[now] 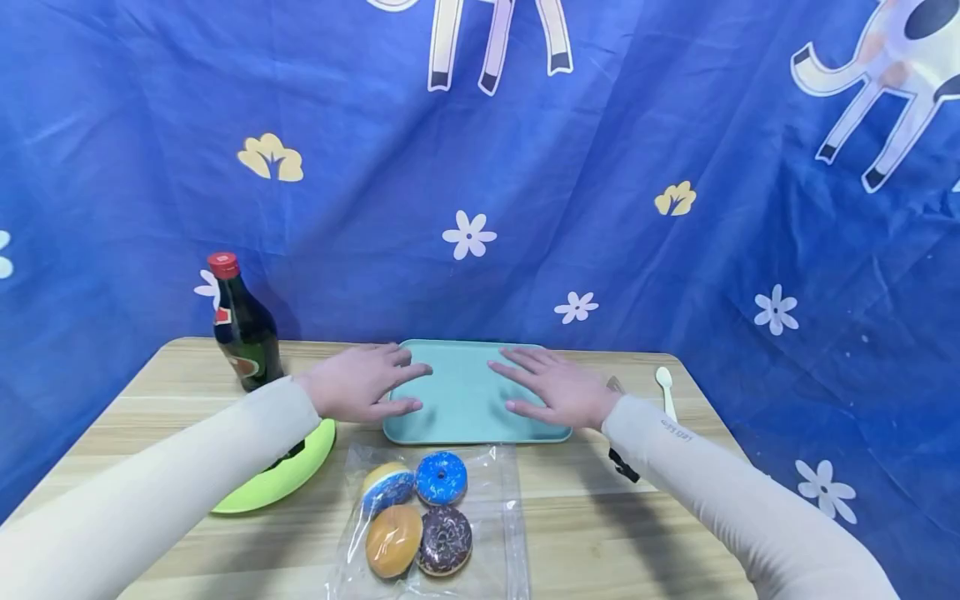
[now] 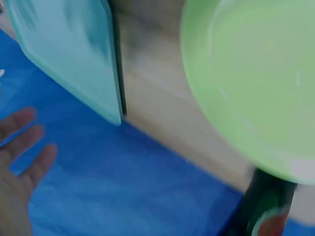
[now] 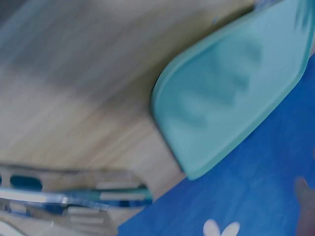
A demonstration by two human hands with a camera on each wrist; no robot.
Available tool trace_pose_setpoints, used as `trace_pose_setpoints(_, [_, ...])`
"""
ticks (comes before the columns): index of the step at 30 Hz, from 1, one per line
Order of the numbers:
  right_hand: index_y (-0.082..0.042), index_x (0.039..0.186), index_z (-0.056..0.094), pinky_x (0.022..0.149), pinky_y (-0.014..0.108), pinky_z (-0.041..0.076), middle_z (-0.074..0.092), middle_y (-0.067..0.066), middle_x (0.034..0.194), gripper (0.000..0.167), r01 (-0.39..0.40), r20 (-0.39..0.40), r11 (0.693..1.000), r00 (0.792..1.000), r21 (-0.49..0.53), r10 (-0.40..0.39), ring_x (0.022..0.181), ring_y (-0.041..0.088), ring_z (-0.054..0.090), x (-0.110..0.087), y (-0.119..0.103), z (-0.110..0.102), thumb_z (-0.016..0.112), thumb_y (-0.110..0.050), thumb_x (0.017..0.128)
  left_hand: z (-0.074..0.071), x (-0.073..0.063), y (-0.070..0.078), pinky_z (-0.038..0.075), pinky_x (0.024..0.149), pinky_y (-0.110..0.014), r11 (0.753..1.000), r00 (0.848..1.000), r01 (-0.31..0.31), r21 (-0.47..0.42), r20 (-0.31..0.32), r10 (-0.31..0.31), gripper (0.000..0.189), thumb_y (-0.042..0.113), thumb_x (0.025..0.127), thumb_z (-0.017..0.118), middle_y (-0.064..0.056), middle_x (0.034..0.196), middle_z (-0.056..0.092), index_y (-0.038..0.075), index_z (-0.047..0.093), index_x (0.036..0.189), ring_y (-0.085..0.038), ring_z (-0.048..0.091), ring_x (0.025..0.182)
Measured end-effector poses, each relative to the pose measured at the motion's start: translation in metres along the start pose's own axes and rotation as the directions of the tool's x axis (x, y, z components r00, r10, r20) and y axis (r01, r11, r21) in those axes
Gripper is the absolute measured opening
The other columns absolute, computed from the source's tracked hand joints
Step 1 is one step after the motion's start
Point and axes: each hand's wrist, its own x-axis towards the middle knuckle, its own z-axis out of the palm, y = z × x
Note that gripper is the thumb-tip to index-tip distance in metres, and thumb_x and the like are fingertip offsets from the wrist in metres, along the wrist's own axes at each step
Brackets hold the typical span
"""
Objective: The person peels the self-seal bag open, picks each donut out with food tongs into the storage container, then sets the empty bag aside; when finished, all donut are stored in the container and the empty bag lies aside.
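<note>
Over the two sides of a light teal tray [image 1: 465, 396], both hands reach forward with fingers spread. The left hand [image 1: 367, 383] hovers at the tray's left edge and holds nothing; its spread fingers [image 2: 29, 147] also show in the left wrist view. At the right edge, the right hand [image 1: 551, 385] holds nothing either, and only a sliver of it enters the right wrist view. Shadows of fingers fall on the tray. In front of it lies a clear plastic bag [image 1: 491, 508] with a blue doughnut [image 1: 441, 477], a dark sprinkled doughnut [image 1: 445, 540] and round buns [image 1: 393, 540].
A green plate [image 1: 300, 471] lies left, partly under the left forearm. Behind it stands a dark bottle [image 1: 251, 333] with a red cap. Metal utensils [image 3: 74, 196] lie right of the tray, with a white spoon [image 1: 665, 387] farther right. Blue patterned cloth [image 1: 480, 167] hangs behind the table.
</note>
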Motion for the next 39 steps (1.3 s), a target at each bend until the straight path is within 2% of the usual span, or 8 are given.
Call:
trace_pose_setpoints(3, [-0.024, 0.164, 0.036, 0.128, 0.056, 0.031, 0.034, 0.008, 0.172, 0.064, 0.021, 0.044, 0.997, 0.999, 0.077, -0.024, 0.158, 0.034, 0.034, 0.001, -0.011, 0.004, 0.048, -0.052, 0.108, 0.005, -0.002, 0.009, 0.057, 0.076, -0.039, 0.990, 0.998, 0.029, -0.138, 0.056, -0.021, 0.041, 0.049, 0.107, 0.054, -0.002, 0.097, 0.068, 0.012, 0.068, 0.118, -0.016, 0.066, 0.085])
trace_pose_setpoints(5, [-0.017, 0.157, 0.047, 0.126, 0.053, 0.037, 0.045, 0.010, 0.165, 0.057, 0.028, 0.082, 0.991, 0.996, 0.133, -0.039, 0.153, 0.034, 0.043, 0.002, -0.017, 0.007, 0.052, -0.045, 0.108, 0.008, -0.004, 0.013, 0.050, 0.066, -0.031, 0.972, 0.995, 0.050, -0.231, 0.101, -0.027, 0.029, 0.040, 0.108, 0.056, 0.004, 0.081, 0.061, 0.016, 0.066, 0.096, -0.008, 0.057, 0.069])
trace_pose_setpoints(9, [-0.006, 0.139, 0.064, 0.117, 0.045, 0.048, 0.067, 0.012, 0.142, 0.039, 0.027, 0.130, 0.971, 0.990, 0.236, -0.059, 0.134, 0.030, 0.061, 0.001, -0.024, 0.015, 0.059, -0.027, 0.106, 0.012, -0.009, 0.019, 0.037, 0.059, -0.023, 0.927, 0.980, 0.119, -0.355, 0.191, -0.053, 0.033, 0.027, 0.108, 0.058, 0.010, 0.064, 0.046, 0.020, 0.056, 0.075, -0.003, 0.041, 0.058])
trace_pose_setpoints(15, [-0.003, 0.115, 0.073, 0.091, 0.028, 0.058, 0.076, 0.008, 0.107, 0.019, 0.011, 0.140, 0.950, 0.989, 0.312, -0.057, 0.096, 0.014, 0.069, -0.002, -0.023, 0.024, 0.066, -0.013, 0.101, 0.019, -0.016, 0.024, 0.043, 0.060, -0.023, 0.892, 0.962, 0.195, -0.408, 0.257, -0.093, 0.026, 0.021, 0.104, 0.063, 0.008, 0.068, 0.057, 0.014, 0.068, 0.080, -0.003, 0.048, 0.061])
trace_pose_setpoints(24, [-0.009, 0.103, 0.073, 0.076, 0.018, 0.051, 0.068, -0.002, 0.090, 0.008, -0.008, 0.145, 0.937, 0.988, 0.350, -0.046, 0.080, 0.001, 0.054, 0.000, -0.028, 0.033, 0.071, -0.015, 0.099, 0.025, -0.027, 0.031, 0.038, 0.056, -0.022, 0.800, 0.916, 0.340, -0.494, 0.368, -0.162, 0.034, 0.018, 0.102, 0.065, 0.009, 0.061, 0.049, 0.016, 0.063, 0.068, -0.006, 0.042, 0.056])
trace_pose_setpoints(29, [-0.009, 0.099, 0.072, 0.075, 0.016, 0.050, 0.066, -0.001, 0.088, 0.005, 0.007, 0.138, 0.932, 0.989, 0.363, -0.061, 0.079, -0.001, 0.052, -0.001, -0.031, 0.036, 0.072, -0.014, 0.098, 0.029, -0.028, 0.032, 0.045, 0.058, -0.021, 0.776, 0.920, 0.333, -0.536, 0.363, -0.144, 0.025, 0.014, 0.101, 0.066, 0.008, 0.066, 0.059, 0.013, 0.070, 0.076, -0.004, 0.049, 0.060])
trace_pose_setpoints(35, [-0.010, 0.105, 0.072, 0.076, 0.018, 0.049, 0.065, -0.002, 0.090, 0.007, -0.020, 0.128, 0.943, 0.992, 0.333, -0.024, 0.082, 0.008, 0.057, 0.000, -0.035, 0.037, 0.071, -0.014, 0.099, 0.031, -0.029, 0.033, 0.047, 0.059, -0.022, 0.728, 0.914, 0.350, -0.589, 0.386, -0.126, 0.021, 0.007, 0.102, 0.064, 0.006, 0.072, 0.060, 0.013, 0.066, 0.082, -0.005, 0.052, 0.064])
trace_pose_setpoints(39, [-0.010, 0.110, 0.071, 0.078, 0.020, 0.051, 0.065, -0.001, 0.093, 0.012, -0.039, 0.126, 0.941, 0.992, 0.336, -0.004, 0.086, 0.012, 0.059, 0.001, -0.033, 0.039, 0.071, -0.015, 0.099, 0.030, -0.030, 0.031, 0.048, 0.062, -0.023, 0.715, 0.929, 0.310, -0.626, 0.360, -0.088, 0.020, 0.006, 0.102, 0.063, 0.006, 0.074, 0.062, 0.014, 0.066, 0.084, -0.005, 0.053, 0.066])
